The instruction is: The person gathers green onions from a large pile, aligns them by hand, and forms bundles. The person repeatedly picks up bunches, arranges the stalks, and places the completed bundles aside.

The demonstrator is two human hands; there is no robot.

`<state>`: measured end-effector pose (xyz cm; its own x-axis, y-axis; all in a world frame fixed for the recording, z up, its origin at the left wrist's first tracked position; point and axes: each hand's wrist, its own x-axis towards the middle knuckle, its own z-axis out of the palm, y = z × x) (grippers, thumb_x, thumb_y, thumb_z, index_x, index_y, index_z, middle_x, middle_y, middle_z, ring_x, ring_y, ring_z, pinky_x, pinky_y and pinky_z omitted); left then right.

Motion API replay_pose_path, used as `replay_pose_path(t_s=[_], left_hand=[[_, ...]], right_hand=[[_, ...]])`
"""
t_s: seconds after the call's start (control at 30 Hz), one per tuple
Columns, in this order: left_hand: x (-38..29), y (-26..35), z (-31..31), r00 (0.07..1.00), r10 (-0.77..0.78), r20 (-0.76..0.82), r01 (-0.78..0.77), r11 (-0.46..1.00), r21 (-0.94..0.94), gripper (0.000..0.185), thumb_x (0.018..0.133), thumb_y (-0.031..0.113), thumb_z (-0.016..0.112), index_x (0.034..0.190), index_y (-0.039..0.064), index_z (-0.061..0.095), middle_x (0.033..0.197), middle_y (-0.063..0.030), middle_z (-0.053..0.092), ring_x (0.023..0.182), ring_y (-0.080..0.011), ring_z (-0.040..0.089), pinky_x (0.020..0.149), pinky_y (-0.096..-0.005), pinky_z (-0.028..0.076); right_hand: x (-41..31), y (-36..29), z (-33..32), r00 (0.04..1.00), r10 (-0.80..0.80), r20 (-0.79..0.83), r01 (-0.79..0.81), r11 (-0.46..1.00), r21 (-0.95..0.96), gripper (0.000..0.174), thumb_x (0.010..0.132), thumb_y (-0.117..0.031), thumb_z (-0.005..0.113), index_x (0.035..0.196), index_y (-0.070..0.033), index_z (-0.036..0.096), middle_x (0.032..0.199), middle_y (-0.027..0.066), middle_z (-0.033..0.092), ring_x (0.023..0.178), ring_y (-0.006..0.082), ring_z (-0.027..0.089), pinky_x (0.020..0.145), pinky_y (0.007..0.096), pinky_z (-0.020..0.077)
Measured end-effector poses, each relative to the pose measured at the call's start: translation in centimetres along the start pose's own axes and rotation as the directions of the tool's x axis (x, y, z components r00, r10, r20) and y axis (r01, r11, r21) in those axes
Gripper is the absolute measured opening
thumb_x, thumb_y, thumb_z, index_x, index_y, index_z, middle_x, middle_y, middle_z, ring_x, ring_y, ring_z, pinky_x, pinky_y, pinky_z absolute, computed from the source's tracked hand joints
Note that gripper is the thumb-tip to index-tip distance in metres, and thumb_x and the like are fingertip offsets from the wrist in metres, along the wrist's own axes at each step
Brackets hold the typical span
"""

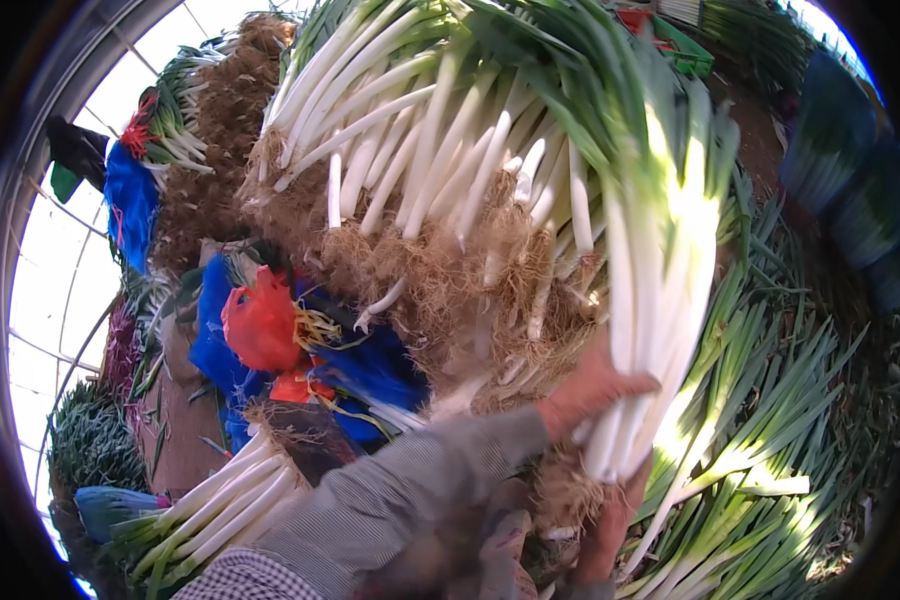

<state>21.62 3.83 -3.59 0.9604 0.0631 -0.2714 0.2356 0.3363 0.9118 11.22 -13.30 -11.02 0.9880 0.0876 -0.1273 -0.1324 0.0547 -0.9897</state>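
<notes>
A bundle of long green onions [656,300] stands nearly upright in front of me, its white stalks in sunlight and its leaves arching over at the top. My left hand [589,386] reaches across from the lower left and grips the stalks above the roots, thumb laid over them. Low at the root end, my right hand [615,521] holds the bundle from below; its fingers are partly hidden behind the stalks. Just beyond my left hand lies a large heap of green onions [427,157], with brown, tangled roots [435,262] facing me.
Blue plastic sheeting [217,345] and a red plastic bag [261,319] lie left of the heap, near yellow ties [316,326]. Another onion bundle [217,502] rests at lower left. Loose green leaves [765,405] cover the right side. A green crate [682,49] stands far back.
</notes>
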Motion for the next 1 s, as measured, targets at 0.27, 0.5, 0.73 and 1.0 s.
replay_pose_path(t_s=[0.27,0.5,0.73,1.0], left_hand=[[-5.1,-14.8,6.7,0.957,-0.256,0.139,0.143,0.83,0.539,0.096,0.069,0.033,0.077,0.143,-0.003,0.028,0.136,-0.0295,0.044,0.125,-0.0381,0.046,0.109,-0.0422,0.035],[-3.5,-9.3,2.8,0.888,-0.136,0.44,-0.298,0.56,0.773,0.068,0.082,0.034,0.072,0.134,-0.001,0.045,0.127,-0.0192,0.054,0.117,-0.0369,0.052,0.101,-0.045,0.042],[9.1,10.2,-9.2,0.591,0.806,0.027,0.032,-0.057,0.998,0.105,0.078,0.075,0.055,0.143,-0.005,0.034,0.14,-0.0288,0.041,0.128,-0.0408,0.043,0.102,-0.0554,0.035],[13.7,11.0,-13.1,0.833,0.526,-0.17,0.23,-0.049,0.972,0.078,0.07,0.023,0.073,0.135,-0.006,0.041,0.12,-0.0269,0.055,0.109,-0.0336,0.056,0.091,-0.0462,0.044]], right_hand=[[-9.9,1.8,-4.0,0.907,0.412,-0.088,-0.415,0.909,-0.028,0.06,0.091,-0.015,0.059,0.145,-0.002,0.035,0.128,0.0202,0.055,0.108,0.0314,0.06,0.084,0.0387,0.0528],[-15.6,6.1,-7.4,0.703,0.671,0.237,-0.403,0.65,-0.644,0.059,0.091,-0.018,0.059,0.143,-0.001,0.036,0.125,0.0197,0.056,0.108,0.03,0.059,0.083,0.0378,0.0516],[-14.4,6.9,-10.5,0.547,0.641,0.539,0.091,0.594,-0.799,0.058,0.091,-0.021,0.06,0.141,-0.001,0.037,0.123,0.0192,0.058,0.108,0.0286,0.058,0.083,0.037,0.0505],[0.3,0.0,-1.7,0.714,0.132,0.687,0.335,0.797,-0.502,0.024,0.086,-0.014,0.061,0.108,-0.005,0.059,0.084,0.0189,0.062,0.079,0.041,0.061,0.071,0.048,0.05]])
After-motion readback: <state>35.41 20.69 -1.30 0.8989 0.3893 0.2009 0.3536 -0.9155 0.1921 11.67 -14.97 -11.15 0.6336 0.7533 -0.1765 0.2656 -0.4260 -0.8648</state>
